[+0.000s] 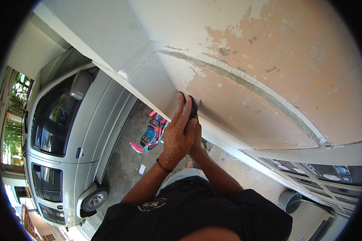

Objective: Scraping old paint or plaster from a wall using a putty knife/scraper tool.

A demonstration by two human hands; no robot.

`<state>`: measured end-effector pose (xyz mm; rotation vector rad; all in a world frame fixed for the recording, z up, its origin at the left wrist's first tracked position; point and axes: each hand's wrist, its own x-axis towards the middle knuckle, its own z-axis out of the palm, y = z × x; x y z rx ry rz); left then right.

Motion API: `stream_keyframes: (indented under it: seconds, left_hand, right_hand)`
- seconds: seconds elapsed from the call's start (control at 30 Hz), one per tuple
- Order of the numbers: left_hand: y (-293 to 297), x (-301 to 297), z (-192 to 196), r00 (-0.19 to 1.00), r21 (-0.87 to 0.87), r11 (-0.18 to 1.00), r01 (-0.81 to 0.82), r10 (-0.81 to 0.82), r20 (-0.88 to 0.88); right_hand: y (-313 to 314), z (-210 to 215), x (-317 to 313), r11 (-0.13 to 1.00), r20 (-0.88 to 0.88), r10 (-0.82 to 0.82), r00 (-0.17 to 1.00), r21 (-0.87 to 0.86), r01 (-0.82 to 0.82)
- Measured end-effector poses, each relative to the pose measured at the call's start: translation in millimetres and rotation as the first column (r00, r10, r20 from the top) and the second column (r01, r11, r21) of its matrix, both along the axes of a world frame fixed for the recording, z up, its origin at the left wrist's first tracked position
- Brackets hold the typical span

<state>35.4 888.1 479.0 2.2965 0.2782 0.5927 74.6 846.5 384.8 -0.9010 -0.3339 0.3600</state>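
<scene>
My left hand (177,134) is raised against the wall (233,116), dotted with pale flecks and wearing a dark wristband. Its index and middle fingers press along a dark, flat scraper (195,107), whose thin edge meets the wall just below a raised ledge (229,72). Close beside and partly behind it, my right hand (196,138) is closed at the scraper's lower end; its grip is mostly hidden. Around the tool the wall shows worn peach paint with whitish patches.
A silver van (76,148) stands at the left. On the concrete floor between van and wall lie a colourful child's ride-on toy (151,134) and a small white paper (142,169). A grey bucket (289,201) and a window grille (309,180) are at the lower right.
</scene>
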Motion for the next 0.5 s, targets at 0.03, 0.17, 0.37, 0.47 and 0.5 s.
stream_keyframes:
  seconds: [0.03,0.17,0.37,0.47,0.5]
  left_hand:
    - [1,1,-2,0.999,0.016,1.0,0.019,-0.019,0.031]
    - [7,-5,-46,0.993,0.065,0.998,-0.01,0.002,0.121]
    - [0,-17,-126,0.978,-0.837,0.547,-0.018,0.183,0.099]
    - [25,-12,-155,0.997,-0.902,0.43,-0.029,0.075,0.003]
    - [29,-13,-156,0.999,-0.922,0.386,-0.037,0.039,-0.024]
  right_hand:
    - [-1,3,-1,0.969,0.214,-0.065,0.975,-0.221,0.113]
    - [10,-23,12,0.98,0.317,-0.082,0.945,-0.148,0.135]
    - [11,-24,15,0.939,0.156,-0.061,0.986,-0.327,0.11]
    - [11,-18,13,0.884,0.348,-0.184,0.919,-0.349,0.309]
    - [11,-10,11,0.879,0.327,-0.197,0.924,-0.359,0.315]
